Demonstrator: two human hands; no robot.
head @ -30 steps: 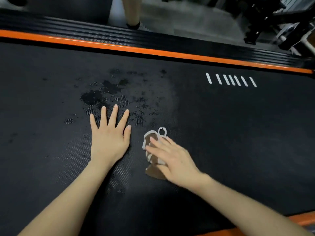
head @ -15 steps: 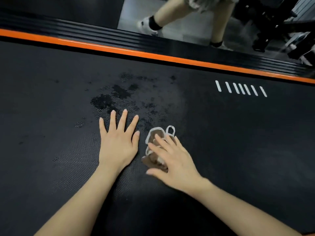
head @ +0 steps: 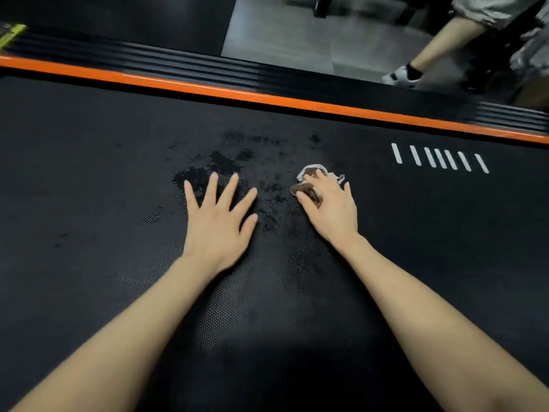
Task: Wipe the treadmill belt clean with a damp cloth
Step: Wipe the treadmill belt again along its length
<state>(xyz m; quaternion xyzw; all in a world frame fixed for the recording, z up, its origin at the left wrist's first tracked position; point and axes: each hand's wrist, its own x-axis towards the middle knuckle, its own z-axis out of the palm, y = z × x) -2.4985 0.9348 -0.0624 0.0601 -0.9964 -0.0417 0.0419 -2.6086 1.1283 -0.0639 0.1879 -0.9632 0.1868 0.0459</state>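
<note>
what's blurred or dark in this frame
Head view: the orange stripe and the ribbed rail behind it smear with motion blur; the belt texture reads crisp near the left hand and cloth; a dim shadow covers the near belt, bottom centre; no glare.

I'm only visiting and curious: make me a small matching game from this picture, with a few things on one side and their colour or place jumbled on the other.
Things:
1. left hand
2. right hand
3. stripe along the far edge
4. short marks

Descriptions:
A. orange
B. white
C. resting on the cloth
D. flat on the bare belt, fingers spread

Pairs: 1-D, 2-C, 3-A, 4-B
</note>
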